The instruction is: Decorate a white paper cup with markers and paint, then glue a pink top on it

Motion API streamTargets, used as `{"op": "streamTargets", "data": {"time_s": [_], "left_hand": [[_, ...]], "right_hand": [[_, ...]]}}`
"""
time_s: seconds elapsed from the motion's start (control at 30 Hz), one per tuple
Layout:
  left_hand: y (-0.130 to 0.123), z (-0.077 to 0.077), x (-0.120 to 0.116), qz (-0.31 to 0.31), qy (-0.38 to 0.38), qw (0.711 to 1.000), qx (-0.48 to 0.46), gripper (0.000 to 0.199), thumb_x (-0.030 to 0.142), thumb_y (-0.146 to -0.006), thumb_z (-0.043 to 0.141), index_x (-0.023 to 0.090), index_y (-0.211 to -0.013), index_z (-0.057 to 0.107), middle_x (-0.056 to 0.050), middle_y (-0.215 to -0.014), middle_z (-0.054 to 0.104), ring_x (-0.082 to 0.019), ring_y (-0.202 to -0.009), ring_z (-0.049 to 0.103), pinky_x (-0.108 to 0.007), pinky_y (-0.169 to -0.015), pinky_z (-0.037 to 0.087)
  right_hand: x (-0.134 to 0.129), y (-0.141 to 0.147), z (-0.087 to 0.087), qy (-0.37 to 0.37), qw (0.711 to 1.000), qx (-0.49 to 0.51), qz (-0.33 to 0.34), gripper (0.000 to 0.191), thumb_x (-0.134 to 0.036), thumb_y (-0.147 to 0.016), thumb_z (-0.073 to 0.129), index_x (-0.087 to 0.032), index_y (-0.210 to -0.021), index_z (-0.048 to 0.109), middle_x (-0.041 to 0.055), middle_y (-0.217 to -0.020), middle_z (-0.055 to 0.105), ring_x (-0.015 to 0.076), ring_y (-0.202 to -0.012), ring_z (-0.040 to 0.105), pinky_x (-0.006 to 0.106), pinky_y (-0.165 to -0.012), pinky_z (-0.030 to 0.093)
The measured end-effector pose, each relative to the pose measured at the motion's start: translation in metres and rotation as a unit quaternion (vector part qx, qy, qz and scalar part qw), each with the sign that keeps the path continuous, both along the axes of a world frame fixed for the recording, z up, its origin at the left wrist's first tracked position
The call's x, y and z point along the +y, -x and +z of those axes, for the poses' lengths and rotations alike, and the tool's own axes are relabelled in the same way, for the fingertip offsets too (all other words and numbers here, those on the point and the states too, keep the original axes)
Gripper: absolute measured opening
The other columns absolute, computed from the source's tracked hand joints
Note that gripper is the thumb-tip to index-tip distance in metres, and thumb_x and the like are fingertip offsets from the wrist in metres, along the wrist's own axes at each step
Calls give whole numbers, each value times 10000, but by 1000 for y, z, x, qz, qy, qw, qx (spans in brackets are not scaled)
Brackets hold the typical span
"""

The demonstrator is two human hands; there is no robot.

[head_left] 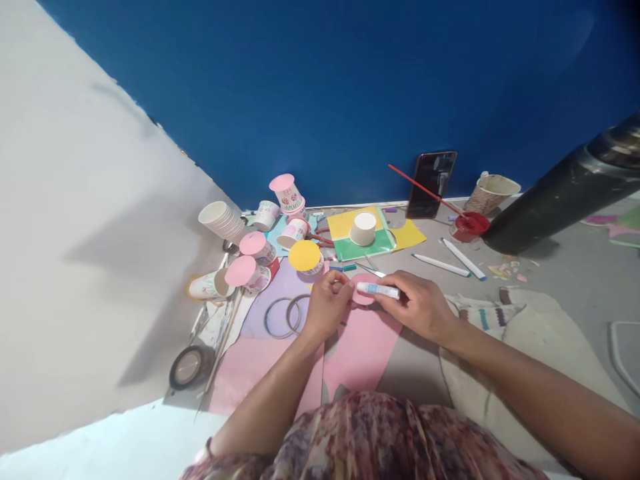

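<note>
My left hand pinches the left edge of a pink paper circle. In my right hand is a small white glue tube, held level with its tip over the circle. Beneath both hands lies a pink sheet with pieces cut out. A plain white paper cup stands upside down on yellow and green paper beyond the hands. Left of it is a cup topped with a yellow circle. Scissors lie just behind the pink circle.
Decorated cups with pink circles and a cup stack are at the left, near tape rolls. Markers, a phone, a red paint pot, a dark bottle and a cloth are on the right.
</note>
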State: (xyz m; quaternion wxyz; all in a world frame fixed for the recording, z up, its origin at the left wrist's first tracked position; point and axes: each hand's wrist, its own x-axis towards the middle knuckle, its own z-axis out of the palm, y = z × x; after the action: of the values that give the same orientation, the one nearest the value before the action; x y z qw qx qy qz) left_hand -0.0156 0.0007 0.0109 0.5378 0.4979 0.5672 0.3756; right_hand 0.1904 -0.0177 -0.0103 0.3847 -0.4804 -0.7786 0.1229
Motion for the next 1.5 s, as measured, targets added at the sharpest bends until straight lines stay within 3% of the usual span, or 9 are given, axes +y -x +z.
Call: {"op": "streamTargets", "data": {"time_s": [0.1,0.3,0.47,0.6,0.77,0.93,1.1,1.23,1.5], "left_hand": [[-3,-1,-2,-9,10,1000,-9,189,315,-824,659,200,-968,619,53,-555,618,-149,-517,593,-242,-574,453],[-4,-3,-6,-27,-1,999,23,522,275,-884,599,107,-1377,634,106,-507,458,-99,-458,356,-222,-500,271],[-4,-8,-8,-27,-9,999,44,611,265,-900,574,84,-1484,595,77,-582,505,-109,-520,393,-235,-561,330],[-4,-13,-8,-19,-23,998,53,612,266,-898,589,93,-1484,610,28,-679,626,-127,-582,474,-257,-636,409],[-3,-13,-8,-12,-28,998,60,583,267,-895,619,117,-1458,647,53,-597,564,-130,-550,425,-262,-589,371],[-4,-4,-7,25,17,996,-79,588,426,-877,739,125,-1379,685,47,-626,575,-126,-587,515,-251,-613,442],[-9,-4,-10,-6,46,981,-187,565,552,-823,819,135,-1201,770,-71,-906,747,-189,-797,665,-352,-808,573],[-13,-5,-17,-75,4,988,-134,425,554,-933,713,153,-1056,786,-59,-896,735,-188,-816,639,-346,-847,543],[-10,0,-22,-161,-99,982,14,388,490,-1036,589,186,-1248,705,-76,-1113,777,-254,-1044,685,-353,-960,533]], "right_hand": [[-1,1,-1,-27,999,-34,3,176,-375,-1026,688,-217,-994,759,29,-800,760,156,-671,684,285,-639,427],[-4,1,2,-107,989,-103,22,137,-314,-1036,680,-207,-994,756,37,-808,755,170,-728,693,296,-664,420],[-6,1,4,-135,978,-151,44,181,-291,-1063,623,-202,-964,746,52,-814,721,176,-727,644,306,-651,400],[-9,5,7,-139,971,-185,63,214,-235,-1070,578,-190,-947,747,57,-808,684,187,-732,611,314,-675,410],[-11,6,6,-131,969,-194,83,154,-203,-1035,621,-188,-984,766,61,-823,694,202,-761,636,315,-683,432],[-5,4,1,-25,1000,-5,2,116,-289,-1002,697,-198,-983,767,52,-843,774,175,-711,689,277,-654,473],[0,4,5,108,984,113,-81,169,-368,-941,719,-214,-954,788,20,-783,804,160,-571,649,277,-557,468],[-1,5,6,120,982,124,-80,182,-379,-922,722,-213,-941,793,24,-769,806,172,-586,669,283,-585,497],[-3,5,3,57,992,96,-50,185,-376,-974,693,-214,-963,780,59,-877,828,201,-740,754,289,-716,561]]}}
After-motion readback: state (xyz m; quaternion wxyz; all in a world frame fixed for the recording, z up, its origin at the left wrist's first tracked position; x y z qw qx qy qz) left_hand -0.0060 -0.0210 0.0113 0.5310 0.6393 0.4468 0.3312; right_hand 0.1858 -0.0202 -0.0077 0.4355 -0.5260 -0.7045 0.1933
